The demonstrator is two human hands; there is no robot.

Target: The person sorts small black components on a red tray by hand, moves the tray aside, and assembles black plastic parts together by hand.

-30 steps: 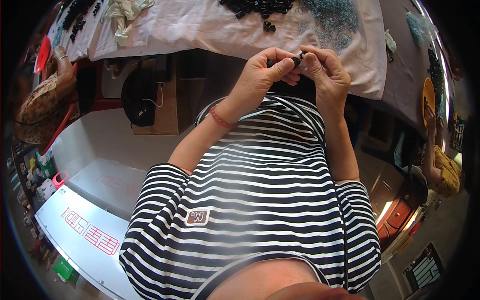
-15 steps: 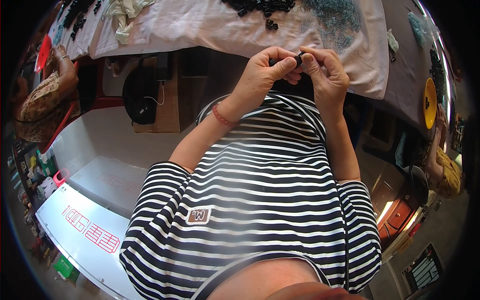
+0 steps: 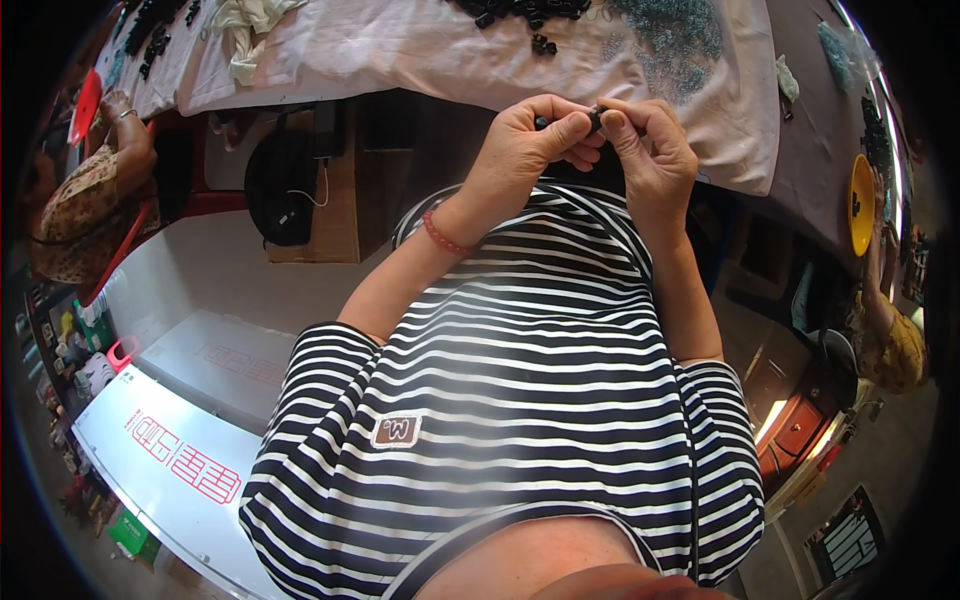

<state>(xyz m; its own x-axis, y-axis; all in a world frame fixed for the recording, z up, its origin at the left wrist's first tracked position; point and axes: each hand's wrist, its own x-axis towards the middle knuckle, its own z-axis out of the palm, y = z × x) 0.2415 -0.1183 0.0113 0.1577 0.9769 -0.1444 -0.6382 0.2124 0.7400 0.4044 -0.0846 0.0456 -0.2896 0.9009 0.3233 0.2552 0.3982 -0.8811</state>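
Just off the near edge of the cloth-covered table (image 3: 400, 60), both hands meet over a small black part (image 3: 595, 121). My left hand (image 3: 535, 140) pinches it between thumb and fingers, and another dark end (image 3: 541, 123) shows beside the left fingers. My right hand (image 3: 655, 150) closes thumb and forefinger on the other side of the part. Its full shape is covered by the fingertips. Beyond the hands lie a pile of similar black pieces (image 3: 525, 10) and a small black cluster (image 3: 544, 45).
Small bluish-clear pieces (image 3: 675, 45) are spread at the far right of the cloth. A crumpled pale cloth (image 3: 245, 35) lies far left. Co-workers sit at both sides, one near a red plate (image 3: 86, 108), another near a yellow plate (image 3: 859, 205). A cardboard box (image 3: 340, 200) stands under the table.
My fingers shift very slightly around the black part; both hands otherwise keep their place and grip. The co-worker's arm on the right has moved a little.
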